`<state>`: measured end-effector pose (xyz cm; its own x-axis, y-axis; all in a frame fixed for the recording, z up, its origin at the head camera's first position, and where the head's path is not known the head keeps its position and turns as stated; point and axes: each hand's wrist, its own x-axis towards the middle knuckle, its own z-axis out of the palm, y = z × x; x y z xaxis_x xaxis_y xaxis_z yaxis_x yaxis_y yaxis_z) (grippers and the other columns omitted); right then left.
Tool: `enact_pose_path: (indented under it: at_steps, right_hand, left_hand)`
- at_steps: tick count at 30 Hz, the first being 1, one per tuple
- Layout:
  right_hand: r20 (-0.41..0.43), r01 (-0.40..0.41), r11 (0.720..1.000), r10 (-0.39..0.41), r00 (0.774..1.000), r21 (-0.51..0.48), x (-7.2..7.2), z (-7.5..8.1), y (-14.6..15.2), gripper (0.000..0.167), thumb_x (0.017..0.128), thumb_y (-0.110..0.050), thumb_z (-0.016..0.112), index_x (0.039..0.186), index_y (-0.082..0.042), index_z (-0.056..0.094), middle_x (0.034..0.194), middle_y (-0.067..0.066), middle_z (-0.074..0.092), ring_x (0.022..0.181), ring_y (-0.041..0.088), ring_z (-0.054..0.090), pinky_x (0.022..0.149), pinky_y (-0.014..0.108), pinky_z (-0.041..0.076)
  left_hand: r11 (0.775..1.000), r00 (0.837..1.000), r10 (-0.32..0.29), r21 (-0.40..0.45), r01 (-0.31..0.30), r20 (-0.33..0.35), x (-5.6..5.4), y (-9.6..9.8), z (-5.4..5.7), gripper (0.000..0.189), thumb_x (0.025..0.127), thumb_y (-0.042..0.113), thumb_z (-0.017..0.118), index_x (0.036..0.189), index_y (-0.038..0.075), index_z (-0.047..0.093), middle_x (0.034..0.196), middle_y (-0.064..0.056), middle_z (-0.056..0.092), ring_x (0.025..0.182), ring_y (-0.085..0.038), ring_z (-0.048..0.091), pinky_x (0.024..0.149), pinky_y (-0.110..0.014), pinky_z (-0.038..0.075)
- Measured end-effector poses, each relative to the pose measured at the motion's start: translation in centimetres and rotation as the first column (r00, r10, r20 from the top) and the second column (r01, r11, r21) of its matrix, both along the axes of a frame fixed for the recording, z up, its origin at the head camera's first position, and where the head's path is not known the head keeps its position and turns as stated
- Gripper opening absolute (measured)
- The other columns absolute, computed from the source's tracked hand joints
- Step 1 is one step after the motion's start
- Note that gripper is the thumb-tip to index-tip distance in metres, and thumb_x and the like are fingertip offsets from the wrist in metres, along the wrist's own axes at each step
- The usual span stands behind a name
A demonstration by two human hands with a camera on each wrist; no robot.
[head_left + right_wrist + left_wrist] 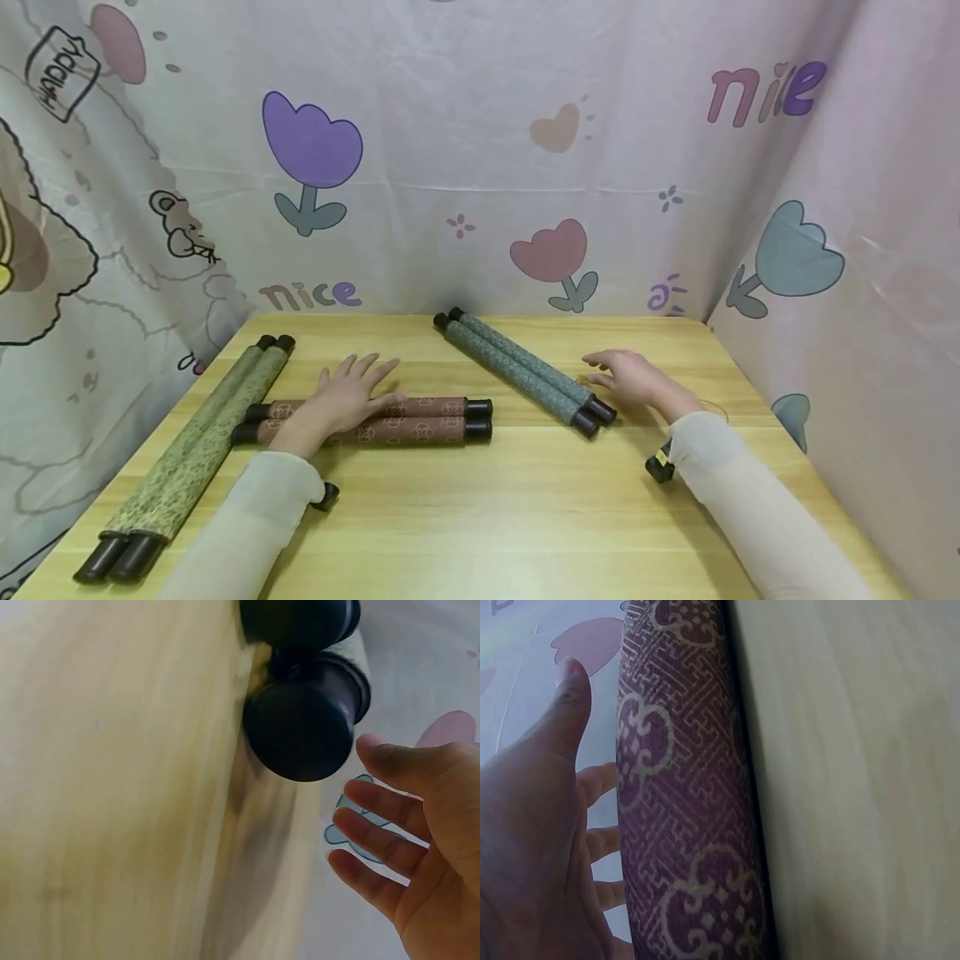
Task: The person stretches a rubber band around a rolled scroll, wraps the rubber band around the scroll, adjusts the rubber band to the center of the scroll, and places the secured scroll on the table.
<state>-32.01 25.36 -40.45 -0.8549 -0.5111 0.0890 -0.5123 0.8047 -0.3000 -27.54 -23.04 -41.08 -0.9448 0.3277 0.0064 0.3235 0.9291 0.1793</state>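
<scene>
Three paired-roll scrolls with black end knobs lie on the table. My left hand [343,406] is spread over the reddish-brown scroll [427,429], which also fills the middle of the left wrist view [690,780]; whether the palm touches it I cannot tell. My right hand [628,379], fingers loosely bent and holding nothing, hovers just right of the near end of the blue-green scroll [517,367]. In the right wrist view a black end knob [300,724] stands close to the thumb, with a gap between. The green-yellow scroll [198,442] slants along the left side.
The wooden table [487,517] meets a printed cloth curtain [450,150] at its back and sides. The brown scroll's left knobs lie close against the green-yellow scroll. A thin loop of cord [716,408] shows near my right wrist.
</scene>
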Motion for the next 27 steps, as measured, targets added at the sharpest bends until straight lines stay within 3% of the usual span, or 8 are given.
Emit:
enact_pose_path:
  at_steps: [6, 13, 20, 27]
  right_hand:
    - [0.052, -0.001, 1.000, 0.002, 0.999, -0.013, -0.7, -0.4, -0.3, 0.040, 0.095, -0.015, 0.064, 0.130, 0.003, 0.059, 0.122, 0.020, 0.064, 0.104, 0.033, 0.064, 0.093, 0.051, 0.049]
    - [0.110, -0.015, 1.000, 0.015, 0.994, -0.004, -1.3, -1.0, -0.4, 0.041, 0.093, -0.016, 0.068, 0.127, 0.005, 0.060, 0.113, 0.015, 0.069, 0.099, 0.027, 0.067, 0.091, 0.045, 0.052]
    - [0.096, -0.011, 1.000, 0.010, 0.995, 0.013, -1.4, -1.2, -1.0, 0.031, 0.092, -0.011, 0.068, 0.120, 0.003, 0.066, 0.101, 0.007, 0.071, 0.094, 0.024, 0.066, 0.089, 0.044, 0.052]
    - [0.051, -0.015, 0.999, 0.013, 0.999, 0.032, -1.6, -1.6, -1.3, 0.009, 0.091, -0.007, 0.067, 0.099, -0.009, 0.072, 0.089, -0.003, 0.068, 0.083, 0.016, 0.062, 0.083, 0.041, 0.052]
  left_hand:
    - [1.000, 0.999, -0.023, 0.003, 0.023, -0.028, -0.2, 0.6, 0.1, 0.079, 0.093, 0.073, 0.035, 0.157, 0.028, 0.024, 0.159, -0.018, 0.021, 0.141, -0.051, 0.014, 0.102, -0.078, 0.006]
    - [1.000, 1.000, -0.028, 0.014, 0.028, -0.010, -0.3, 1.2, -0.1, 0.082, 0.091, 0.076, 0.033, 0.157, 0.029, 0.024, 0.160, -0.015, 0.020, 0.142, -0.049, 0.013, 0.102, -0.078, 0.003]
    - [0.999, 0.999, -0.038, 0.037, 0.038, -0.007, -0.3, 2.0, 0.3, 0.086, 0.088, 0.079, 0.031, 0.157, 0.027, 0.025, 0.159, -0.017, 0.022, 0.142, -0.050, 0.015, 0.101, -0.079, 0.004]
    - [0.998, 0.999, -0.037, 0.053, 0.037, 0.001, -0.5, 2.5, 0.1, 0.085, 0.088, 0.078, 0.033, 0.157, 0.029, 0.024, 0.160, -0.015, 0.020, 0.142, -0.050, 0.013, 0.102, -0.078, 0.003]
